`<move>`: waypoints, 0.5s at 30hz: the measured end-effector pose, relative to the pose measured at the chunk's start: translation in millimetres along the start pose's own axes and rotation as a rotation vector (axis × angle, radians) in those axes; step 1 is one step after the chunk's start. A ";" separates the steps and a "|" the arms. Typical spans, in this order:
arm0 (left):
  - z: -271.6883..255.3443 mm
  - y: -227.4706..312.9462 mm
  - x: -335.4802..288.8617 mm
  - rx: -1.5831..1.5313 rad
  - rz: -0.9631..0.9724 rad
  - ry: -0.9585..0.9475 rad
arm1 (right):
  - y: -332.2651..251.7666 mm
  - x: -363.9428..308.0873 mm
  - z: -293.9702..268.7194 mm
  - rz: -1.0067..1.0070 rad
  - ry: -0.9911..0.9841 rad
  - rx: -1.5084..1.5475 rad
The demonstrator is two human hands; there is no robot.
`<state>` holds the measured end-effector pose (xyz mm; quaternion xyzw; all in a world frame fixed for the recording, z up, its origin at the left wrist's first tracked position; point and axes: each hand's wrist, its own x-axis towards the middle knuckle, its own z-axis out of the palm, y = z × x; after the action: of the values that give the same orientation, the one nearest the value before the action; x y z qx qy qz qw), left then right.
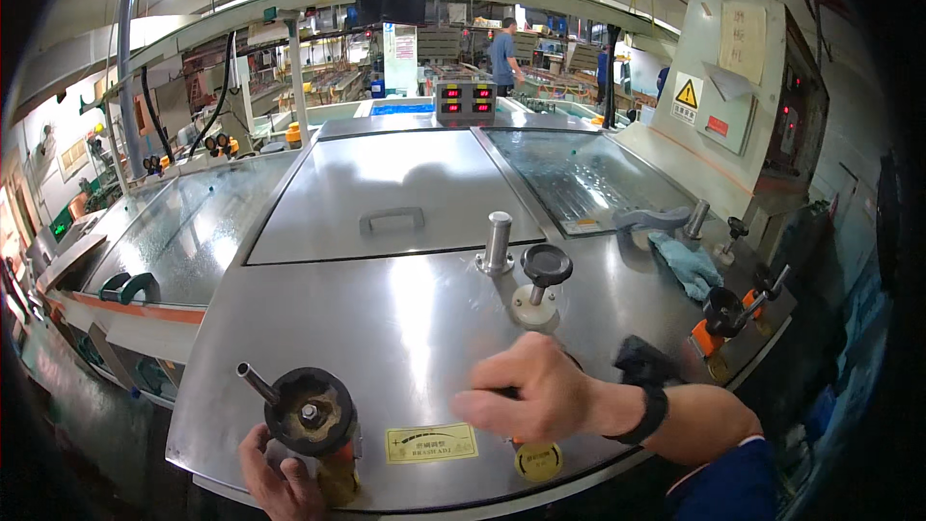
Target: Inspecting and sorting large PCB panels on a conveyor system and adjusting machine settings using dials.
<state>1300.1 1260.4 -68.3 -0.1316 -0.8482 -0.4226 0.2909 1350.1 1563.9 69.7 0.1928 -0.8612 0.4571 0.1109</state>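
Note:
My left hand point(280, 479) is at the lower left, its fingers loosely curled and apart below the rim of a black handwheel point(310, 411). That wheel has a metal crank handle point(258, 383) and stands on a brass-coloured base. My right hand point(535, 388) is closed, slightly blurred, over a spot right of the yellow label plate point(431, 444). What its fingers hold is hidden; a dark edge and some orange show behind and below it. A round yellow plate point(538, 461) lies just under this hand. My right wrist wears a black band point(653, 415).
Behind my right hand stand a black knob point(546, 265) and a metal post point(498, 243). A steel lid with a grey handle point(392, 221) lies beyond. At the right are a blue cloth point(688, 264) and another black handwheel point(723, 312). A person point(503, 58) stands far back.

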 end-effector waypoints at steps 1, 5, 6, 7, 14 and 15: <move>-1.8 0.8 -2.9 0.007 -0.003 -0.001 | 2.1 -8.6 1.3 0.002 0.006 0.000; -1.2 5.2 -0.2 0.056 0.007 0.007 | 5.1 -31.1 -9.1 0.161 0.153 0.230; -3.3 -0.5 -0.7 0.085 0.000 -0.017 | 2.6 -30.7 -11.4 0.102 0.084 0.075; -5.2 -5.0 -0.9 0.114 -0.010 -0.041 | 1.3 -39.4 -19.7 0.115 0.017 0.071; 2.8 7.3 1.2 0.033 0.089 -0.008 | 54.3 -3.5 -44.6 -0.055 0.293 -0.346; 3.4 7.7 3.4 0.020 0.072 -0.008 | 60.2 14.1 -24.6 -0.472 0.435 -0.626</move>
<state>1299.8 1267.6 -62.9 -0.1609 -0.8484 -0.4027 0.3037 1311.6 1611.6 43.8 0.2407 -0.8471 0.1663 0.4436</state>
